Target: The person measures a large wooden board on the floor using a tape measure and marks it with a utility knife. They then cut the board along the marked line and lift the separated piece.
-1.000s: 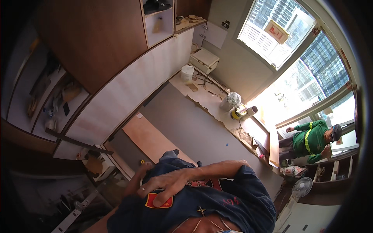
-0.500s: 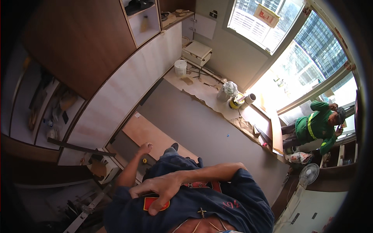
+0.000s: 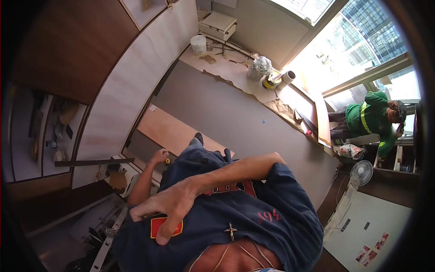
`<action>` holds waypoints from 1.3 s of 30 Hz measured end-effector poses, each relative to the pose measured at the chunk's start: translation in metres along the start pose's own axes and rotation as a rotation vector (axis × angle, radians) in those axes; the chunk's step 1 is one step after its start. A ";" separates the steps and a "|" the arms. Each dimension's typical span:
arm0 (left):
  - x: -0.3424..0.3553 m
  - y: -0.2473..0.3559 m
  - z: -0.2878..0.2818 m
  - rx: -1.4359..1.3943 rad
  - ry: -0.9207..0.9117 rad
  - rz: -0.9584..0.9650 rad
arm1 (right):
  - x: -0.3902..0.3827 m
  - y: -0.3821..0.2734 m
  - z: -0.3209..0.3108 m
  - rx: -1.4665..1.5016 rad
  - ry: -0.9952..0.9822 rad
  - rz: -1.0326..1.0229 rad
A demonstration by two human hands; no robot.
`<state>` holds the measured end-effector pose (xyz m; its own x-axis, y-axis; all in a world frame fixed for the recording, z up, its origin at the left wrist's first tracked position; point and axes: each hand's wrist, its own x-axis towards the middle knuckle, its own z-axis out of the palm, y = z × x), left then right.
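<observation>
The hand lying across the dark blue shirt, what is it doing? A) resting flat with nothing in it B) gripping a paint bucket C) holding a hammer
A: the right hand lies open-fingered on the dark blue shirt, with nothing in it.

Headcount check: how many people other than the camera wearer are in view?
1. A person in a green top with a yellow stripe stands at the right, beside the bright window. Others may be hidden beyond the dark rim of the picture.
</observation>
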<state>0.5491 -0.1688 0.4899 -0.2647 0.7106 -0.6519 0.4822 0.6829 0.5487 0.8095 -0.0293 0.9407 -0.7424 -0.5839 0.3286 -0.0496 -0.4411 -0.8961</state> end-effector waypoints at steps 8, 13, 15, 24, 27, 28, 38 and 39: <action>0.030 -0.013 -0.011 -0.026 -0.025 -0.023 | -0.007 -0.017 -0.048 -0.186 0.078 -0.010; 0.041 0.000 -0.044 -0.013 -0.024 0.017 | 0.005 -0.026 -0.095 -0.215 0.044 0.060; 0.068 -0.012 -0.062 0.027 0.049 0.022 | 0.019 -0.031 -0.119 -0.247 0.008 0.068; 0.146 -0.041 -0.121 -0.097 0.184 -0.004 | 0.074 -0.014 -0.183 -0.045 -0.081 0.057; 0.151 0.001 -0.127 -0.161 0.129 -0.013 | 0.064 -0.020 -0.209 -0.093 -0.049 0.059; 0.146 0.005 -0.129 -0.114 0.100 -0.005 | 0.061 -0.021 -0.217 -0.069 -0.047 0.046; 0.240 0.077 -0.117 -0.102 0.044 -0.040 | -0.022 -0.040 -0.354 -0.015 -0.113 -0.106; 0.265 0.091 -0.118 -0.082 0.071 -0.026 | -0.035 -0.046 -0.375 -0.036 -0.145 -0.125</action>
<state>0.4240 0.1019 0.4292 -0.3366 0.7005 -0.6293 0.4048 0.7111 0.5750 0.5869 0.2668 0.8586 -0.6252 -0.6189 0.4755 -0.1618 -0.4933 -0.8547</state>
